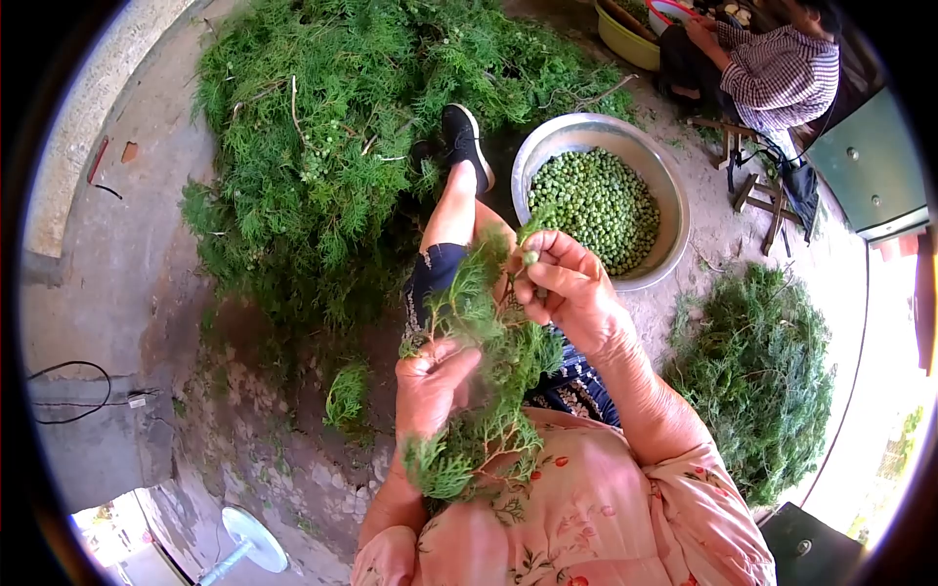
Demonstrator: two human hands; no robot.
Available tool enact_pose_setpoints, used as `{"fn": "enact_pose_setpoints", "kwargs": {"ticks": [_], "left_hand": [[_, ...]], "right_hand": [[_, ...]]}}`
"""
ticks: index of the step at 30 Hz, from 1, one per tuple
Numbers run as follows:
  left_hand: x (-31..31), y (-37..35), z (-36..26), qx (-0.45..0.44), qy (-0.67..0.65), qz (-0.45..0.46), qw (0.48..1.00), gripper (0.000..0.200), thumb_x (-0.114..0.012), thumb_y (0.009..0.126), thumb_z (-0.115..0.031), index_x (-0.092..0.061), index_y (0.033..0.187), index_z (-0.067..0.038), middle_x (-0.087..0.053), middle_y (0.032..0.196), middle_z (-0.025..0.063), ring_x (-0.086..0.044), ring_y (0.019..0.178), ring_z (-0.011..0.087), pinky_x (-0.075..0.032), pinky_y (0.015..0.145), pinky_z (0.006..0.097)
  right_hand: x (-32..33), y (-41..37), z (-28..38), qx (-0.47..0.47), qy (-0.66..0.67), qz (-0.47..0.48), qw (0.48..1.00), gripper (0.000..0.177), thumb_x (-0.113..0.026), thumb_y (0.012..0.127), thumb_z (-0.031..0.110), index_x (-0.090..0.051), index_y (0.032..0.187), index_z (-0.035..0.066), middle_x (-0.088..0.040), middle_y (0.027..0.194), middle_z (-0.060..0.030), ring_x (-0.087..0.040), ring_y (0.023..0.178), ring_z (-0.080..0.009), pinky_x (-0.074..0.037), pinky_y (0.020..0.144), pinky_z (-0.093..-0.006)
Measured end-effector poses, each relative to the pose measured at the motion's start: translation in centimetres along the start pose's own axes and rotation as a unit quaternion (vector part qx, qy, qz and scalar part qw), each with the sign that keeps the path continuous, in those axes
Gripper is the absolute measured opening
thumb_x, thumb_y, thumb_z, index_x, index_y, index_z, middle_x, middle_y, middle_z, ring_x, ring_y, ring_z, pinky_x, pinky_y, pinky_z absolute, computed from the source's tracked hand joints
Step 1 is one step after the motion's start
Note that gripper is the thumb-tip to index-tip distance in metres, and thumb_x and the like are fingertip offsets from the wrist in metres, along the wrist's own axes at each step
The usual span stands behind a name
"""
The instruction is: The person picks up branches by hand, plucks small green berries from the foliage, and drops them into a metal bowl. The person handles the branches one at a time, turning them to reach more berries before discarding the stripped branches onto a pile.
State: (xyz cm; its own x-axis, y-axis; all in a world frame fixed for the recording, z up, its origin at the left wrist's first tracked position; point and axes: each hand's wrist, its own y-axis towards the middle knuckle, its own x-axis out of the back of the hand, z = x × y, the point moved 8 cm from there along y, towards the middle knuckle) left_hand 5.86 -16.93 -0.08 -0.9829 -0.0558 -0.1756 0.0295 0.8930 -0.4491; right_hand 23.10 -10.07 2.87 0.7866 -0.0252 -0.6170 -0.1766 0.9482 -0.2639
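A green, scaly-leaved conifer branch point(498, 376) lies across my lap, its sprays spreading over the front of the floral shirt. My left hand point(435, 381) is closed around part of it at the left. At the branch's upper end, my right hand point(567, 283) pinches a small round green cone point(531, 258) between thumb and fingers. Just beyond that hand stands a wide metal basin point(674, 230), partly filled with many loose green cones point(596, 205).
A large heap of cut conifer branches point(322, 146) covers the ground ahead and left. A smaller pile point(752, 366) lies at the right. At the upper right a person point(782, 73) in a checked shirt sits near a yellow tub point(625, 39). A wooden stool point(767, 205) stands close by.
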Motion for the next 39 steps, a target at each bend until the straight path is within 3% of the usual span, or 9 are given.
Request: {"fn": "enact_pose_setpoints", "kwargs": {"ticks": [3, 7, 10, 17, 23, 28, 33, 36, 39], "left_hand": [[0.3, 0.3, -0.3, 0.003, -0.009, -0.015, 1.000, 0.020, -0.066, 0.079, -0.004, -0.063, 0.098, -0.001, -0.064, 0.074, 0.0040, -0.045, 0.043, 0.0044, -0.032, 0.037, 0.0187], [0.2, 0.1, -0.7, -0.002, -0.008, -0.035, 0.999, 0.012, -0.066, 0.078, -0.003, -0.063, 0.089, -0.002, -0.062, 0.075, 0.0000, -0.046, 0.047, 0.0042, -0.033, 0.036, 0.0189], [0.1, 0.1, -0.9, -0.011, 0.001, -0.037, 0.999, 0.014, -0.066, 0.078, -0.003, -0.063, 0.091, -0.002, -0.062, 0.075, 0.0001, -0.045, 0.047, 0.0038, -0.033, 0.036, 0.0189], [-0.4, 0.0, -0.7, -0.070, 0.016, -0.030, 0.997, 0.020, -0.067, 0.077, -0.004, -0.060, 0.096, 0.001, -0.057, 0.068, -0.0003, -0.043, 0.045, 0.0033, -0.032, 0.036, 0.0186], [-0.3, 0.1, -0.9, -0.026, 0.023, -0.009, 0.999, 0.011, -0.066, 0.078, -0.004, -0.062, 0.088, -0.003, -0.056, 0.067, -0.0023, -0.042, 0.044, 0.0031, -0.031, 0.036, 0.0183], [-0.2, -0.1, -1.5, -0.040, 0.021, -0.033, 0.998, 0.013, -0.067, 0.078, -0.005, -0.062, 0.090, -0.004, -0.059, 0.072, -0.0012, -0.043, 0.046, 0.0032, -0.032, 0.036, 0.0177], [-0.5, -0.1, -1.7, -0.047, 0.018, -0.026, 0.998, 0.020, -0.065, 0.079, -0.004, -0.060, 0.098, -0.002, -0.061, 0.079, 0.0006, -0.043, 0.044, 0.0036, -0.033, 0.036, 0.0173], [-0.3, 0.3, -1.3, -0.077, 0.019, -0.011, 0.997, 0.027, -0.065, 0.079, -0.005, -0.057, 0.105, -0.002, -0.061, 0.081, 0.0015, -0.044, 0.043, 0.0039, -0.033, 0.036, 0.0174], [-0.4, 0.2, -1.2, -0.075, 0.032, -0.012, 0.997, 0.030, -0.064, 0.080, -0.005, -0.055, 0.108, -0.002, -0.061, 0.081, 0.0021, -0.044, 0.043, 0.0039, -0.033, 0.037, 0.0175]], "right_hand": [[-0.3, -0.5, -0.3, -0.017, 0.078, -0.001, 0.997, 0.013, -0.063, 0.082, 0.012, -0.057, 0.092, 0.006, -0.057, 0.073, -0.0045, -0.049, 0.056, -0.0084, -0.036, 0.044, -0.0205], [-0.2, -1.8, -1.2, -0.092, -0.276, 0.029, 0.956, 0.010, -0.065, 0.080, 0.010, -0.066, 0.086, 0.002, -0.063, 0.075, -0.0049, -0.053, 0.065, -0.0075, -0.043, 0.056, -0.0208], [-2.9, -2.0, -0.2, 0.192, -0.481, 0.096, 0.850, 0.020, -0.064, 0.078, 0.006, -0.063, 0.096, 0.000, -0.065, 0.083, -0.0110, -0.062, 0.077, -0.0222, -0.048, 0.072, -0.0306], [-4.0, -2.3, -1.2, 0.222, -0.571, 0.088, 0.786, 0.023, -0.064, 0.072, 0.003, -0.062, 0.095, 0.001, -0.061, 0.083, -0.0149, -0.061, 0.078, -0.0281, -0.048, 0.070, -0.0330], [-2.6, -1.9, -1.4, 0.197, -0.413, 0.048, 0.888, 0.014, -0.062, 0.078, 0.003, -0.062, 0.091, 0.000, -0.060, 0.073, -0.0055, -0.058, 0.064, -0.0146, -0.047, 0.058, -0.0262], [0.0, -1.4, -3.7, -0.066, -0.096, -0.019, 0.993, 0.012, -0.060, 0.085, 0.013, -0.059, 0.091, 0.003, -0.053, 0.062, -0.0022, -0.045, 0.048, -0.0064, -0.030, 0.040, -0.0188], [-0.7, -1.2, -2.5, -0.052, 0.035, 0.020, 0.998, 0.005, -0.061, 0.085, 0.014, -0.060, 0.088, 0.010, -0.055, 0.067, 0.0034, -0.048, 0.055, -0.0044, -0.034, 0.045, -0.0178], [-0.6, -1.7, -2.5, -0.079, 0.072, 0.048, 0.993, 0.007, -0.063, 0.083, 0.014, -0.059, 0.087, 0.010, -0.058, 0.071, 0.0009, -0.050, 0.057, -0.0061, -0.035, 0.046, -0.0188], [-1.9, -2.5, -1.1, 0.002, -0.155, 0.053, 0.986, 0.009, -0.061, 0.084, 0.010, -0.062, 0.091, 0.005, -0.058, 0.073, -0.0026, -0.048, 0.058, -0.0070, -0.036, 0.047, -0.0187]]}}
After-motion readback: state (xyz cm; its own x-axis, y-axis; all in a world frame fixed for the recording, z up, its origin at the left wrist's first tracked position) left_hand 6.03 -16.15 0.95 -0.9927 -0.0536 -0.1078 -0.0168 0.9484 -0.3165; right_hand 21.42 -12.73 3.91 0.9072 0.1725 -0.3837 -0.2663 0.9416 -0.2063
